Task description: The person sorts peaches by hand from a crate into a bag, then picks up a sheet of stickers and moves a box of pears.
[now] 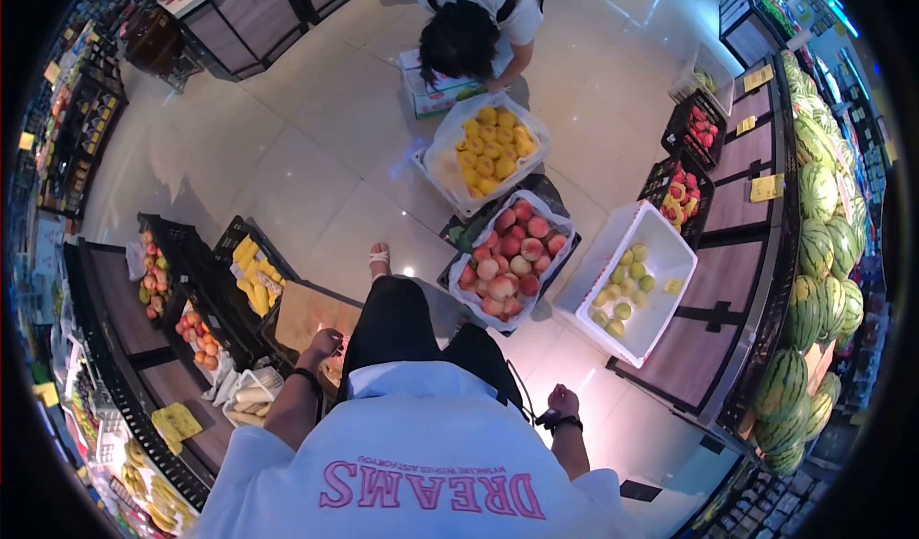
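Note:
My left hand (322, 344) reaches down to a black crate (280, 340) lined with a brown cardboard sheet (308, 313), its fingers curled over the crate's near rim. My right hand (563, 402) hangs at my side with fingers closed in a fist and a dark band on the wrist; nothing shows in it. I wear a white shirt, black trousers and a sandal (380, 255). A bag-lined crate of peaches (507, 257) sits on the floor just ahead of my right leg.
Another person (479, 22) crouches ahead over a carton (433, 94) and a box of yellow fruit (488, 146). A white bin of green fruit (627, 285) and stacked watermelons (823, 252) stand at right. Crates of corn (251, 271) and other fruit line the left shelf.

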Demonstrator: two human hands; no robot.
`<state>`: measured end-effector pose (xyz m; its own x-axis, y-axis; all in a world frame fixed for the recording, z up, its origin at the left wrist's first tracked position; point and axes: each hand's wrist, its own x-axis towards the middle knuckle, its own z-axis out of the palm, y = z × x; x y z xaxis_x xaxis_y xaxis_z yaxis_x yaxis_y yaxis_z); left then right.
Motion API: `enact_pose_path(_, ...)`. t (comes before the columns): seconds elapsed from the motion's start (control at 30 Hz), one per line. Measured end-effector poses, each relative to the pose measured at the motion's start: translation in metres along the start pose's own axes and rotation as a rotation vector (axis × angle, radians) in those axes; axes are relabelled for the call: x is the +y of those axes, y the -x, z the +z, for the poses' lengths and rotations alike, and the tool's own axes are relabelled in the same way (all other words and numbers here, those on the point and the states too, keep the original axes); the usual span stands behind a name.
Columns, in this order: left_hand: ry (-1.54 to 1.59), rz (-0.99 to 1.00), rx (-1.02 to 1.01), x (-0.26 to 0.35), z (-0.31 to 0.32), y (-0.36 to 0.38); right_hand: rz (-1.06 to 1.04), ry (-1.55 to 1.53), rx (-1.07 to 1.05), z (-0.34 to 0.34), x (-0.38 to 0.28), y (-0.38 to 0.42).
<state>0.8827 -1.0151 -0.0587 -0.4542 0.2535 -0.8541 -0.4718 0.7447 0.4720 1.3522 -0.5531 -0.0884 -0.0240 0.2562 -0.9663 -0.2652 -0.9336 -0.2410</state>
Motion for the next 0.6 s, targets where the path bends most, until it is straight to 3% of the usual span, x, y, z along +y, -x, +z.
enact_pose_path(0.2,-0.049,0.005,-0.025,0.045,-0.088,-0.078,-0.078,-0.051,0.036,0.11,0.039,0.027)
enact_pose_path(0.4,-0.077,0.24,0.128,0.101,-0.198,-0.102,-0.08,0.112,-0.09,0.23,0.086,0.072)
enact_pose_path(0.47,-0.057,0.229,0.143,0.103,-0.225,-0.112,-0.134,0.143,-0.189,0.272,0.093,0.092)
enact_pose_path(0.6,-0.15,0.151,0.082,0.084,-0.267,-0.144,-0.255,0.208,-0.14,0.336,0.103,0.133)
